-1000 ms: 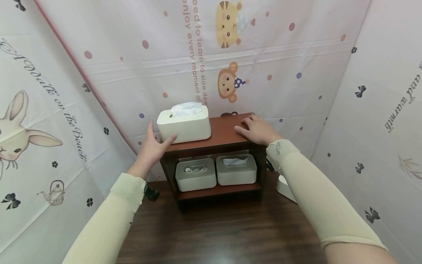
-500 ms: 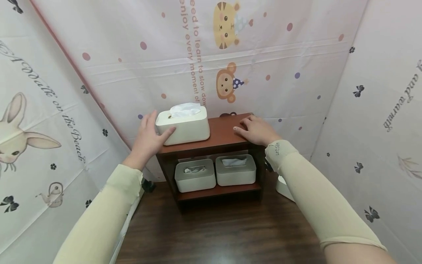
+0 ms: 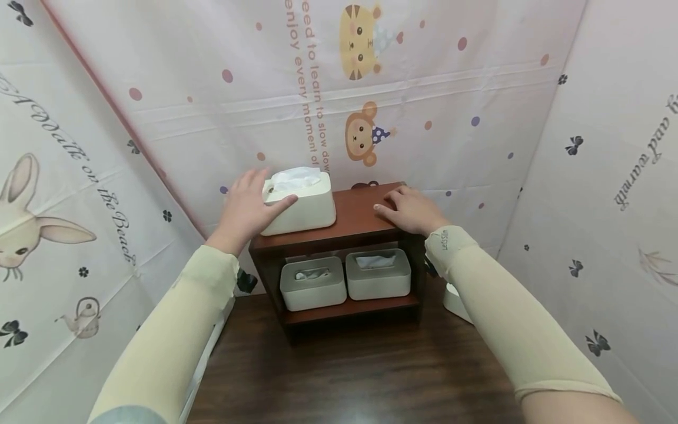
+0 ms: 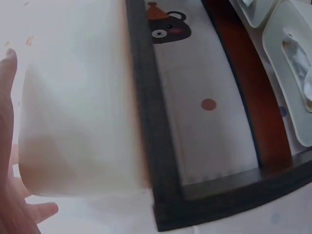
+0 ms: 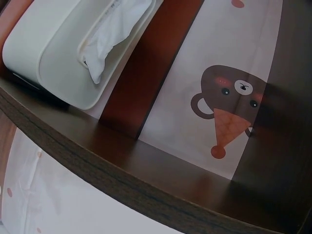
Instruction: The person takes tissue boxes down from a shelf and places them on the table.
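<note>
On top of a dark brown shelf point(image 3: 365, 203) with reddish boards stands a cream tissue box point(image 3: 304, 213), white tissue rising from its slot. My left hand point(image 3: 245, 203) is at the box's left end, its thumb reaching across the front side and its other fingers by the far side. In the left wrist view, fingers point(image 4: 6, 78) show beside the pale box wall point(image 4: 83, 112). Over the right end of the shelf top rests my right hand point(image 3: 413, 209), fingers loosely bent and holding no object. The right wrist view shows no part of that hand.
Two grey-topped tissue boxes stand side by side on the lower board, the left one point(image 3: 313, 288) and the right one point(image 3: 378, 280). A white box point(image 3: 457, 303) sits on the wooden floor point(image 3: 349, 377) at right, partly behind my sleeve. Printed fabric walls enclose the shelf.
My left hand has risen and moved inward over the left end of the top box, its thumb now higher on the front. The right hand stays on the shelf top; the camera view shifts slightly.
</note>
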Demonstrator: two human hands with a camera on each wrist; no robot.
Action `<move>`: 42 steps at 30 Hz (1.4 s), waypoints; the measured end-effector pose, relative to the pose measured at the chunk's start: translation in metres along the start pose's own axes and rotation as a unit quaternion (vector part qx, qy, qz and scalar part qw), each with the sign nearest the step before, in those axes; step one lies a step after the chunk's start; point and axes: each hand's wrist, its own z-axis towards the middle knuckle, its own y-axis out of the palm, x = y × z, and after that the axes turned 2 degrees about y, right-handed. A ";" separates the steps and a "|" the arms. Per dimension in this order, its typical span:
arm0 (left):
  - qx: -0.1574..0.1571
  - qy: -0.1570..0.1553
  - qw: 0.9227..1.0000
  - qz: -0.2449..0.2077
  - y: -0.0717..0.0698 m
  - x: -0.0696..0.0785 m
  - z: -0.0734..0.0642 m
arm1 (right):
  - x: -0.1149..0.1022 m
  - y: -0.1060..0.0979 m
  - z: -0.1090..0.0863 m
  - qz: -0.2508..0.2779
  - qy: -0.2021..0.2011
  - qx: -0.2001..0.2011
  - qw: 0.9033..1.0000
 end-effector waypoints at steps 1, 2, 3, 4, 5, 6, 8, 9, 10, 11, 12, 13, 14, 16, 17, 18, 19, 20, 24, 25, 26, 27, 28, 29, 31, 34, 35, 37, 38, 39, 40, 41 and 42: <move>-0.003 0.000 1.000 0.007 -0.001 0.002 0.002 | 0.001 0.001 0.001 0.000 -0.001 0.002 1.000; -0.007 -0.002 1.000 0.012 -0.001 0.004 0.005 | 0.001 0.001 0.001 -0.001 -0.002 0.003 1.000; -0.011 -0.004 1.000 0.015 -0.001 0.005 0.007 | 0.002 0.002 0.001 -0.001 -0.003 0.003 1.000; -0.015 -0.006 1.000 0.015 0.000 0.006 0.009 | 0.002 0.002 0.001 -0.002 -0.004 0.003 1.000; -0.020 -0.008 1.000 0.013 0.000 0.007 0.011 | 0.002 0.002 0.000 -0.003 -0.004 0.004 1.000; -0.024 -0.009 1.000 0.009 0.001 0.008 0.013 | 0.002 0.002 0.000 -0.003 -0.004 0.005 1.000; -0.033 -0.011 0.999 0.008 0.002 0.009 0.017 | 0.002 0.002 -0.001 -0.001 -0.004 0.007 1.000; -0.036 -0.011 0.999 0.009 0.003 0.010 0.018 | 0.002 0.001 -0.001 0.001 -0.005 0.008 1.000; -0.040 -0.011 0.999 0.012 0.003 0.010 0.020 | 0.001 0.001 -0.001 0.002 -0.004 0.009 1.000; -0.043 -0.010 0.999 0.016 0.003 0.010 0.021 | 0.001 0.000 -0.001 0.002 -0.004 0.010 1.000; -0.047 -0.009 0.999 0.021 0.003 0.011 0.022 | 0.000 0.000 -0.001 0.002 -0.005 0.010 1.000; -0.050 -0.007 0.998 0.023 0.003 0.010 0.022 | 0.000 0.000 -0.001 0.001 -0.005 0.010 1.000; -0.053 -0.004 0.998 0.024 0.003 0.010 0.022 | -0.001 0.001 -0.001 0.001 -0.006 0.010 1.000; -0.059 0.001 0.998 0.024 0.003 0.010 0.021 | -0.001 0.002 -0.001 -0.002 -0.006 0.010 1.000; -0.062 0.004 0.998 0.023 0.003 0.010 0.021 | -0.001 0.003 -0.001 -0.002 -0.006 0.010 1.000; -0.064 0.007 0.998 0.021 0.003 0.009 0.021 | 0.000 0.003 -0.001 -0.003 -0.006 0.011 1.000; -0.066 0.009 0.998 0.019 0.003 0.009 0.021 | 0.000 0.004 -0.001 -0.003 -0.006 0.013 1.000; -0.067 0.010 0.998 0.018 0.004 0.009 0.021 | 0.001 0.004 0.000 -0.003 -0.006 0.015 1.000; -0.069 0.009 0.997 0.021 0.005 0.010 0.023 | 0.002 0.004 0.000 -0.004 -0.004 0.020 1.000; -0.070 0.008 0.997 0.021 0.005 0.010 0.023 | 0.002 0.004 0.000 -0.004 -0.004 0.020 1.000; -0.071 0.007 0.997 0.022 0.004 0.010 0.023 | 0.002 0.004 0.000 -0.006 -0.004 0.019 1.000; -0.073 0.006 0.997 0.022 0.004 0.010 0.024 | 0.001 0.004 0.000 -0.008 -0.004 0.018 1.000; -0.076 0.005 0.997 0.021 0.003 0.010 0.024 | 0.001 0.003 -0.001 -0.009 -0.005 0.016 1.000; -0.078 0.002 0.997 0.019 0.002 0.010 0.024 | 0.000 0.003 -0.001 -0.009 -0.005 0.015 1.000; -0.083 -0.001 0.996 0.015 0.000 0.009 0.024 | -0.001 0.003 -0.001 -0.012 -0.005 0.013 1.000; -0.093 -0.007 0.996 0.005 -0.003 0.009 0.024 | -0.002 0.003 -0.001 -0.014 -0.008 0.011 1.000; -0.097 -0.009 0.995 0.004 -0.003 0.008 0.024 | -0.002 0.003 -0.001 -0.014 -0.008 0.010 1.000; -0.106 -0.012 0.994 -0.002 -0.005 0.008 0.024 | -0.002 0.003 -0.001 -0.012 -0.007 0.011 1.000; -0.111 -0.012 0.994 -0.004 -0.006 0.008 0.024 | -0.001 0.003 -0.001 -0.011 -0.006 0.013 1.000; -0.115 -0.012 0.993 -0.007 -0.006 0.008 0.025 | -0.001 0.003 -0.002 -0.010 -0.005 0.014 1.000; -0.120 -0.014 0.993 -0.011 -0.006 0.009 0.025 | 0.000 0.004 -0.002 -0.008 -0.004 0.015 1.000; -0.124 -0.016 0.992 -0.016 -0.007 0.009 0.025 | 0.001 0.004 -0.002 -0.008 -0.003 0.017 1.000; -0.128 -0.017 0.991 -0.022 -0.007 0.009 0.025 | 0.001 0.004 -0.002 -0.007 -0.003 0.019 1.000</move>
